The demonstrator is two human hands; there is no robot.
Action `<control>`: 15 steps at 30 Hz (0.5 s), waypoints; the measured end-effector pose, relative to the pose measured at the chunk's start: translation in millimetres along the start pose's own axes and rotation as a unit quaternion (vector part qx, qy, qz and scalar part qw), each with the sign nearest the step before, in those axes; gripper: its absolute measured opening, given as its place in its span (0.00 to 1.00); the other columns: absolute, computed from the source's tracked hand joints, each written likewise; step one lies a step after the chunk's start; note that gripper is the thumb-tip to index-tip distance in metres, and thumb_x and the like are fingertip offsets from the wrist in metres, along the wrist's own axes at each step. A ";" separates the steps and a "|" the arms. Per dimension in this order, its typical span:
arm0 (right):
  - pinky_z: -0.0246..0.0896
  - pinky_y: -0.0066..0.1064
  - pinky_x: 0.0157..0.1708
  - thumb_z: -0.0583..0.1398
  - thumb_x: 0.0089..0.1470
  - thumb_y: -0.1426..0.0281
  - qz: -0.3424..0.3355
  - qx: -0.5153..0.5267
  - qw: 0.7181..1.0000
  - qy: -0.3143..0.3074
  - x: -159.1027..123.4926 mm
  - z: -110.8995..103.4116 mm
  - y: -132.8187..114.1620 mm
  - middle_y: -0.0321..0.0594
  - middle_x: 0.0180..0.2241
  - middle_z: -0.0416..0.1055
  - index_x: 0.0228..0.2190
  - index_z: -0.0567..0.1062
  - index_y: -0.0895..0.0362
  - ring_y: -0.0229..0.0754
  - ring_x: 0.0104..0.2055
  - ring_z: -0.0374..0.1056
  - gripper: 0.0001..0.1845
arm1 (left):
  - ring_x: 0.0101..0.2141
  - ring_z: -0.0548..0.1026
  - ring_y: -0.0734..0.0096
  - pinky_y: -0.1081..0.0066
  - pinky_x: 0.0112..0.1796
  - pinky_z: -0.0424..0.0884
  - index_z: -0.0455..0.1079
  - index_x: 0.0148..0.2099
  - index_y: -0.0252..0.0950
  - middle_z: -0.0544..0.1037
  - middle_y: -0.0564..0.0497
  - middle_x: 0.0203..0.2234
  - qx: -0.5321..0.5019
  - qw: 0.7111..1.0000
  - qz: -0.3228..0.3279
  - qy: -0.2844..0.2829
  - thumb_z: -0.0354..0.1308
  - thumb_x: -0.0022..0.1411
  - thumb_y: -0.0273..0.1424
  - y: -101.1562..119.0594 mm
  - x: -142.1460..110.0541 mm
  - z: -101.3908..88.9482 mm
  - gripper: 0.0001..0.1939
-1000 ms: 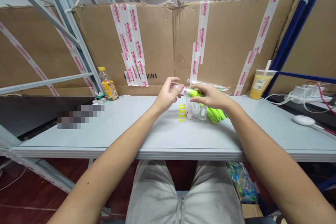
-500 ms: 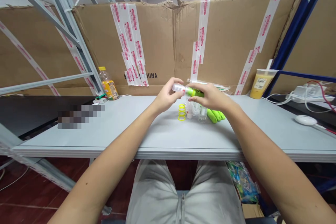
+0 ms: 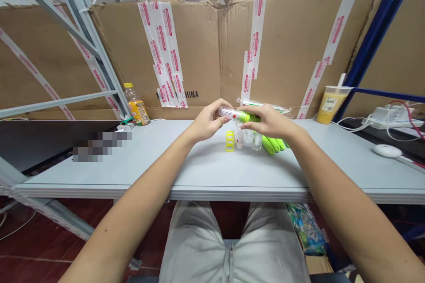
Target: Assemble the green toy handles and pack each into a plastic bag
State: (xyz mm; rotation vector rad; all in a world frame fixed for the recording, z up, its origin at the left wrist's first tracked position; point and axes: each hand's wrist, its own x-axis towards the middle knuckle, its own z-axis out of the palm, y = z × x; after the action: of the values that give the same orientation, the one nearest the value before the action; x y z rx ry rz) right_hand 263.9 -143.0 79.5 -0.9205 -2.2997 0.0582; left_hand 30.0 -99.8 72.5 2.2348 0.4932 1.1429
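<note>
Between my hands, a little above the grey table, lies a tube-shaped piece [image 3: 243, 116] with a clear ribbed end and a bright green end; its exact kind I cannot make out. My left hand [image 3: 208, 121] is closed on the clear end, thumb along its near side. The fingers of my right hand [image 3: 269, 120] wrap the green end and hide part of it. Below them stand several yellow rings [image 3: 229, 141] in a row, small clear cups [image 3: 256, 143], a small white piece [image 3: 239, 143] and several green tapered parts [image 3: 270, 145].
A clear plastic bag [image 3: 268, 107] lies behind my hands against the cardboard wall [image 3: 206, 53]. A juice bottle [image 3: 139, 110] stands at the left back, a drink cup [image 3: 328, 106] at the right back. A white spoon-shaped object [image 3: 388, 151] and a power strip [image 3: 390, 117] lie on the right.
Both hands keep their hold on the tube-shaped piece. My left fingers have shifted slightly, so more of the clear end shows; the right hand has moved a little to the right.
</note>
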 end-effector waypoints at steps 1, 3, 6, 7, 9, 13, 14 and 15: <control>0.58 0.34 0.37 0.63 0.57 0.61 -0.001 -0.003 1.000 0.005 0.3 0.5 0.0 0.41 0.39 0.77 0.53 0.75 0.53 0.43 0.36 0.68 0.22 | 0.24 0.66 0.78 0.74 0.25 0.64 0.69 0.46 0.36 0.71 0.53 0.30 -0.006 1.000 -0.001 0.009 0.66 0.58 0.44 1.4 0.1 1.2 0.21; 0.58 0.34 0.38 0.63 0.58 0.62 0.001 -0.027 0.999 0.022 1.1 3.2 -0.4 0.42 0.41 0.77 0.54 0.74 0.52 0.44 0.37 0.68 0.23 | 0.22 0.66 0.78 0.74 0.23 0.63 0.69 0.46 0.35 0.71 0.52 0.29 -0.025 0.998 -0.034 0.043 0.65 0.58 0.48 4.9 0.4 4.6 0.23; 0.58 0.35 0.39 0.63 0.58 0.63 0.012 -0.094 0.995 0.035 2.0 9.1 -1.5 0.45 0.43 0.77 0.57 0.71 0.53 0.47 0.40 0.70 0.26 | 0.17 0.61 0.80 0.75 0.17 0.55 0.67 0.36 0.34 0.68 0.54 0.21 -0.053 0.987 -0.125 0.082 0.59 0.60 0.54 8.7 0.5 8.5 0.25; 0.58 0.35 0.39 0.63 0.58 0.63 0.015 -0.109 0.993 0.033 2.1 10.7 -2.0 0.46 0.43 0.77 0.57 0.70 0.53 0.48 0.40 0.70 0.26 | 0.16 0.59 0.81 0.75 0.17 0.53 0.65 0.33 0.35 0.66 0.55 0.19 -0.062 0.986 -0.139 0.074 0.60 0.60 0.53 9.2 0.4 8.5 0.25; 0.59 0.36 0.40 0.63 0.59 0.63 0.013 -0.114 0.993 0.024 1.7 12.0 -3.1 0.46 0.43 0.77 0.57 0.70 0.53 0.48 0.40 0.70 0.26 | 0.17 0.59 0.81 0.76 0.18 0.53 0.65 0.34 0.35 0.63 0.58 0.18 -0.073 0.989 -0.123 0.040 0.63 0.58 0.50 8.9 -0.2 6.5 0.22; 0.60 0.36 0.41 0.62 0.59 0.63 0.000 -0.050 0.999 -0.007 -0.3 7.5 -5.8 0.45 0.45 0.77 0.60 0.67 0.53 0.48 0.41 0.70 0.29 | 0.22 0.64 0.79 0.75 0.23 0.61 0.69 0.41 0.36 0.68 0.56 0.24 -0.038 0.999 -0.031 -0.014 0.67 0.56 0.45 8.5 -2.0 -2.1 0.20; 0.61 0.36 0.42 0.62 0.59 0.63 -0.004 -0.027 1.000 -0.014 -0.7 5.9 -6.6 0.45 0.47 0.76 0.61 0.67 0.53 0.49 0.42 0.70 0.29 | 0.24 0.65 0.78 0.75 0.24 0.62 0.70 0.42 0.36 0.70 0.54 0.26 -0.026 0.999 -0.017 -0.019 0.67 0.56 0.44 9.2 -2.4 -4.0 0.19; 0.61 0.36 0.43 0.61 0.60 0.62 -0.009 -0.005 1.000 -0.023 -1.0 4.5 -7.3 0.45 0.48 0.76 0.61 0.67 0.53 0.49 0.44 0.70 0.29 | 0.25 0.66 0.78 0.74 0.26 0.64 0.70 0.42 0.36 0.71 0.54 0.27 -0.017 1.000 -0.007 -0.023 0.67 0.57 0.44 10.4 -2.8 -5.6 0.19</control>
State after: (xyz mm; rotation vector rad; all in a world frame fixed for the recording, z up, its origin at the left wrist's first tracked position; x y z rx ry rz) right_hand 257.4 -148.3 77.3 -0.9114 -2.3520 0.0593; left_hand 24.5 -107.5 80.1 2.2202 0.4676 1.0825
